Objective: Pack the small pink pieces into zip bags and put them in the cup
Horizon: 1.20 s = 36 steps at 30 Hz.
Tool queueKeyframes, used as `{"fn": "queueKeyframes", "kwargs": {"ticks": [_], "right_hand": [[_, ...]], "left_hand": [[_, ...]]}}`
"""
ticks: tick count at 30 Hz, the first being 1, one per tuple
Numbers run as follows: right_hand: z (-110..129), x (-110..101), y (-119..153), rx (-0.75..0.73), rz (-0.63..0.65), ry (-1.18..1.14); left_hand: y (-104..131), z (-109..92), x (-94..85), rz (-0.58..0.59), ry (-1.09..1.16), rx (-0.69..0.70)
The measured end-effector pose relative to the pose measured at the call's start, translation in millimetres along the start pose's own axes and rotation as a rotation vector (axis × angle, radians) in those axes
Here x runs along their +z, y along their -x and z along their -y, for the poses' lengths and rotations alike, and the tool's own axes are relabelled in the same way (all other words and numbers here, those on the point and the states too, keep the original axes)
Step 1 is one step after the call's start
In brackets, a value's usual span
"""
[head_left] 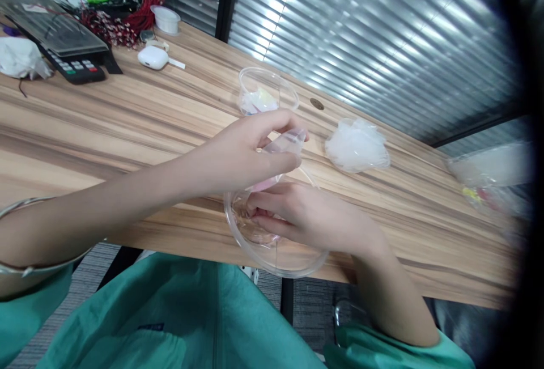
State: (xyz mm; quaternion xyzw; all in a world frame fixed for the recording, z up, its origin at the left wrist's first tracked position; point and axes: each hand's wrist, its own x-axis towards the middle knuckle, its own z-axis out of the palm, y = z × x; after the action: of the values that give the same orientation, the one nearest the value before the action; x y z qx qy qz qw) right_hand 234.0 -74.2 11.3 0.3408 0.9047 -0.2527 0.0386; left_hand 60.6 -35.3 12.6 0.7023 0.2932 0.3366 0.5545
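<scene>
My left hand [255, 151] is above a round clear plastic bowl [272, 268] near the table's front edge. Between its thumb and fingers it grips a small clear plastic bag [289, 141], with something pink showing near the lower end. My right hand [301, 213] reaches into the bowl with curled fingers. Clear, crinkled plastic [255, 233] lies in the bowl at those fingertips; what they pinch, if anything, is hidden. Behind my left hand stands another clear tub [293, 96] holding small white and yellowish packets [260, 100].
To the right are a pile of whitish translucent plastic [357, 145] and clear bags [493, 173]. At left are a white earbud case [153, 58], a keypad device [79, 68], red wires [110, 26] and a small white cup [166, 20]. Blinds [361, 34] border the table's back.
</scene>
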Motion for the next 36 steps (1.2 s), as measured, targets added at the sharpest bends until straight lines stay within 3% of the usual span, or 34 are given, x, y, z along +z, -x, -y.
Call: {"fn": "queueKeyframes", "kwargs": {"ticks": [5, 13, 18, 21, 24, 27, 30, 36], "right_hand": [[0, 0, 0, -0.017, -0.007, 0.013], [2, 1, 0, 0.011, -0.062, 0.026], [3, 2, -1, 0.047, -0.174, -0.012], [3, 4, -3, 0.060, -0.291, -0.079], [2, 7, -6, 0.048, -0.479, -0.178], [2, 11, -9, 0.015, -0.714, -0.318], [0, 15, -13, -0.036, -0.946, -0.439], [-4, 17, -16, -0.071, -1.110, -0.481]], "left_hand": [[-3, -3, -1.8, -0.097, 0.024, -0.011], [-3, -7, -1.1, -0.102, 0.052, -0.043], [-5, -2, -4.5, -0.111, 0.310, -0.138], [-7, 2, -7.7, -0.149, 0.481, -0.134], [-8, 4, -10.0, -0.173, 0.483, -0.133], [-8, 2, -10.9, -0.194, 0.365, -0.116], [-8, 1, -11.1, -0.167, 0.196, 0.018], [-5, 9, -10.4, -0.046, -0.061, 0.170]]}}
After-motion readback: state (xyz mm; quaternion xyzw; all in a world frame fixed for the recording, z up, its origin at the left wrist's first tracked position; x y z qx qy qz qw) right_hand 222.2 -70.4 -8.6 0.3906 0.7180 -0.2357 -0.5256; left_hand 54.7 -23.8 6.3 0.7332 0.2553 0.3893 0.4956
